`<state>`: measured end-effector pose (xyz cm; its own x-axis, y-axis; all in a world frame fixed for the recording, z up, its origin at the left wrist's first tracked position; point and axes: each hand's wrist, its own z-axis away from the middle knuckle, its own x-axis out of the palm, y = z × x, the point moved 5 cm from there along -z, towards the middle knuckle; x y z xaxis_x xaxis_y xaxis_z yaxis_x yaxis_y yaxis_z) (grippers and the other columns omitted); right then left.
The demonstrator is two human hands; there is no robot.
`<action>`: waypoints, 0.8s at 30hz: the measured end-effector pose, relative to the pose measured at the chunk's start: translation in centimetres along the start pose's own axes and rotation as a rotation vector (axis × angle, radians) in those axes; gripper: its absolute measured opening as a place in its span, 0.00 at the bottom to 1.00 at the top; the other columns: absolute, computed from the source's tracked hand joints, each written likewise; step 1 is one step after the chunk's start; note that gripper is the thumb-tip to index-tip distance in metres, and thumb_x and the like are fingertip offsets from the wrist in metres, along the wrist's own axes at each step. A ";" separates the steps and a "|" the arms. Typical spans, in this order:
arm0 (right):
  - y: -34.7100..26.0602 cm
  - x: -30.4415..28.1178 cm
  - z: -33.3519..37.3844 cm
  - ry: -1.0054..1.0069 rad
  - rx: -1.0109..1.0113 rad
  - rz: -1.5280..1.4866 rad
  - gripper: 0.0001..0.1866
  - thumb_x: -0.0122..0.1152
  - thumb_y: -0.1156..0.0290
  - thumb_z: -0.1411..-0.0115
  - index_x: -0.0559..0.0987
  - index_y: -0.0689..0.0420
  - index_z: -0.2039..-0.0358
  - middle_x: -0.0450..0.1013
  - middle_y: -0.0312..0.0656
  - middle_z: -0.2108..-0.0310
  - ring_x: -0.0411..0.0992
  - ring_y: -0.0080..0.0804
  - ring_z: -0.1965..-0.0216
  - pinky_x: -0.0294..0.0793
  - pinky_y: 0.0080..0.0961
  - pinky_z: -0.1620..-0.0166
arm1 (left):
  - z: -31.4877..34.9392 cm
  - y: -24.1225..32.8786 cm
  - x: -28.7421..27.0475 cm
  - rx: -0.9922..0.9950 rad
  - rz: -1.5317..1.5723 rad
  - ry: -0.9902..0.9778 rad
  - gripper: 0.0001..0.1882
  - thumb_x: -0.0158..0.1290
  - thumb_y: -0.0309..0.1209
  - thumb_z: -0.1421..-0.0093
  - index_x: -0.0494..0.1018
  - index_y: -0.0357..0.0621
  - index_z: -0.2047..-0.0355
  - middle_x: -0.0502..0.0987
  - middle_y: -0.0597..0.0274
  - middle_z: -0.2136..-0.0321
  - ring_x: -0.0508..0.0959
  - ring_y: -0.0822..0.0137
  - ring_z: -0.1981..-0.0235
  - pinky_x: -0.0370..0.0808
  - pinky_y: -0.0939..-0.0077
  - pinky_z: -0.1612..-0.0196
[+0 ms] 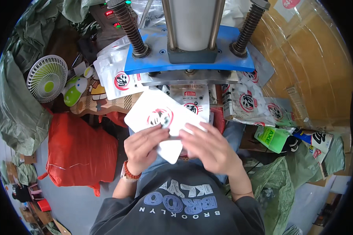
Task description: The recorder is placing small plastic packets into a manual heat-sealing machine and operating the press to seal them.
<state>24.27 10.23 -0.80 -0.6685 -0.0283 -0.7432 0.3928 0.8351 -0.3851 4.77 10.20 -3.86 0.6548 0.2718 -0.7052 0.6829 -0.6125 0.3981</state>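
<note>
A white flat pouch point(149, 105) with a round red and black print is tilted in front of my chest. My left hand point(142, 147) is closed on its lower left edge, fingers on top. Over the pouch's right side is my right hand point(208, 148), blurred by motion, with its fingers stretched out; whether it touches the pouch I cannot tell. Beyond them, a printed pouch point(188, 96) lies below the metal bar point(190, 77) of a press with a blue plate point(190, 67).
Several pouches point(121, 80) are piled left of the press, and a stack of pouches point(245, 101) lies right of it. A small fan point(48, 78) stands at the left, above a red bag point(82, 150). A large cardboard box point(306, 58) borders the right; a green container point(271, 138) sits below it.
</note>
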 end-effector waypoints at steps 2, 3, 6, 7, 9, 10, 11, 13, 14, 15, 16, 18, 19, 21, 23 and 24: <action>-1.0 -1.0 0.1 0.118 -0.151 -0.027 0.16 0.66 0.70 0.48 0.76 0.56 0.59 0.77 0.43 0.52 0.72 0.39 0.44 0.61 0.44 0.38 | -0.4 1.0 -1.1 0.097 0.248 0.028 0.15 0.54 0.18 0.56 0.80 0.39 0.65 0.83 0.60 0.65 0.83 0.60 0.61 0.80 0.72 0.61; -0.4 -0.9 0.1 0.063 -0.075 -0.140 0.17 0.66 0.69 0.48 0.76 0.56 0.57 0.77 0.42 0.52 0.72 0.40 0.44 0.60 0.45 0.38 | -0.4 1.3 -1.1 0.142 0.366 0.040 0.13 0.56 0.21 0.53 0.81 0.41 0.65 0.83 0.59 0.66 0.84 0.61 0.63 0.81 0.72 0.62; 1.6 -0.5 0.6 0.042 0.119 -0.331 0.23 0.66 0.66 0.47 0.75 0.58 0.51 0.76 0.42 0.51 0.69 0.43 0.42 0.56 0.46 0.36 | -0.3 0.1 2.0 -0.016 0.453 -0.121 0.10 0.58 0.24 0.50 0.81 0.40 0.66 0.83 0.57 0.68 0.84 0.60 0.64 0.80 0.74 0.62; 3.1 0.1 0.8 -0.020 0.301 -0.226 0.25 0.64 0.67 0.44 0.73 0.61 0.47 0.74 0.45 0.48 0.67 0.46 0.41 0.56 0.46 0.36 | -0.2 -1.2 4.3 -0.251 0.553 -0.147 0.06 0.60 0.25 0.46 0.82 0.38 0.68 0.83 0.56 0.69 0.84 0.65 0.70 0.78 0.77 0.67; 4.8 -0.9 1.1 0.179 0.439 -0.108 0.23 0.60 0.70 0.41 0.71 0.63 0.46 0.71 0.47 0.46 0.67 0.46 0.42 0.57 0.40 0.36 | 0.6 -3.5 8.6 -0.647 0.706 -0.245 0.07 0.58 0.28 0.40 0.82 0.36 0.67 0.83 0.61 0.71 0.81 0.75 0.72 0.76 0.81 0.69; 5.6 -1.4 1.2 0.223 0.488 -0.061 0.22 0.58 0.71 0.39 0.71 0.63 0.45 0.71 0.46 0.46 0.68 0.44 0.43 0.59 0.36 0.37 | 1.1 -4.7 10.3 -0.840 0.717 -0.266 0.09 0.58 0.29 0.39 0.81 0.34 0.66 0.82 0.63 0.72 0.79 0.78 0.73 0.76 0.81 0.70; 6.1 -2.6 1.6 0.381 0.525 -0.137 0.20 0.58 0.72 0.38 0.72 0.62 0.46 0.72 0.47 0.47 0.69 0.44 0.46 0.62 0.36 0.40 | 0.7 -5.5 11.1 -0.874 0.901 -0.147 0.11 0.58 0.31 0.39 0.81 0.34 0.68 0.82 0.65 0.74 0.77 0.80 0.75 0.72 0.83 0.73; 8.0 -4.0 2.3 0.479 0.683 -0.121 0.17 0.53 0.71 0.34 0.72 0.63 0.46 0.72 0.47 0.47 0.70 0.38 0.46 0.64 0.32 0.42 | 0.1 -7.3 12.7 -1.027 1.109 -0.076 0.13 0.59 0.34 0.40 0.80 0.32 0.70 0.81 0.63 0.76 0.76 0.80 0.77 0.71 0.85 0.76; 9.1 -4.8 2.9 0.503 0.815 -0.045 0.18 0.49 0.68 0.31 0.71 0.64 0.45 0.71 0.46 0.45 0.69 0.32 0.45 0.64 0.29 0.42 | -0.5 -7.8 13.1 -1.013 1.161 -0.032 0.12 0.58 0.32 0.40 0.79 0.32 0.67 0.81 0.61 0.74 0.78 0.78 0.76 0.73 0.84 0.75; 9.9 -5.7 3.4 0.559 0.811 0.104 0.15 0.50 0.71 0.34 0.74 0.64 0.49 0.74 0.47 0.49 0.72 0.39 0.49 0.67 0.31 0.44 | -1.0 -8.2 13.4 -1.031 1.177 -0.012 0.12 0.58 0.32 0.40 0.79 0.31 0.66 0.81 0.60 0.73 0.79 0.77 0.76 0.74 0.84 0.75; 11.2 -5.6 3.1 0.552 0.725 0.108 0.15 0.50 0.71 0.34 0.74 0.64 0.49 0.74 0.47 0.49 0.72 0.39 0.49 0.67 0.31 0.44 | -1.7 -8.0 13.4 -0.959 1.248 0.056 0.12 0.58 0.31 0.40 0.79 0.31 0.65 0.81 0.59 0.73 0.79 0.76 0.77 0.74 0.83 0.74; 14.5 -3.7 3.0 0.254 0.672 0.692 0.11 0.53 0.72 0.37 0.77 0.61 0.56 0.76 0.49 0.58 0.74 0.47 0.55 0.71 0.35 0.49 | -2.1 -8.1 13.9 -1.069 1.231 0.008 0.11 0.58 0.31 0.40 0.79 0.32 0.65 0.81 0.60 0.73 0.79 0.76 0.74 0.74 0.83 0.71; 15.7 -2.9 4.0 0.318 0.615 0.727 0.11 0.53 0.72 0.37 0.77 0.61 0.56 0.76 0.49 0.58 0.74 0.47 0.55 0.71 0.35 0.49 | -2.3 -8.0 13.7 -1.056 1.247 0.035 0.11 0.58 0.30 0.40 0.79 0.33 0.65 0.82 0.60 0.72 0.79 0.77 0.73 0.75 0.83 0.69; 19.5 -0.2 7.1 0.103 0.834 0.530 0.09 0.56 0.74 0.41 0.76 0.60 0.59 0.75 0.51 0.61 0.73 0.53 0.58 0.72 0.40 0.53 | -2.3 -8.8 13.1 -1.070 1.123 -0.058 0.09 0.58 0.30 0.40 0.79 0.34 0.64 0.81 0.62 0.71 0.78 0.78 0.70 0.73 0.83 0.65; 20.0 0.7 9.8 0.159 0.818 0.427 0.08 0.56 0.75 0.41 0.75 0.59 0.60 0.74 0.50 0.61 0.73 0.50 0.59 0.72 0.38 0.55 | -2.6 -11.4 10.0 -0.873 0.797 0.048 0.16 0.58 0.36 0.39 0.77 0.34 0.59 0.80 0.66 0.72 0.76 0.79 0.72 0.72 0.83 0.65; 19.7 0.7 10.5 0.275 0.761 0.346 0.07 0.57 0.76 0.41 0.75 0.59 0.61 0.74 0.49 0.61 0.74 0.47 0.60 0.73 0.37 0.56 | -2.4 -13.4 7.9 -0.817 0.566 0.173 0.21 0.58 0.40 0.40 0.74 0.34 0.55 0.81 0.57 0.64 0.78 0.70 0.66 0.73 0.75 0.59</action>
<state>38.19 20.84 -14.63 -0.5241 0.3737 -0.7653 0.8502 0.1771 -0.4958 1.52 22.30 -13.36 0.9450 0.2427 -0.2192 0.2274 -0.0059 0.9738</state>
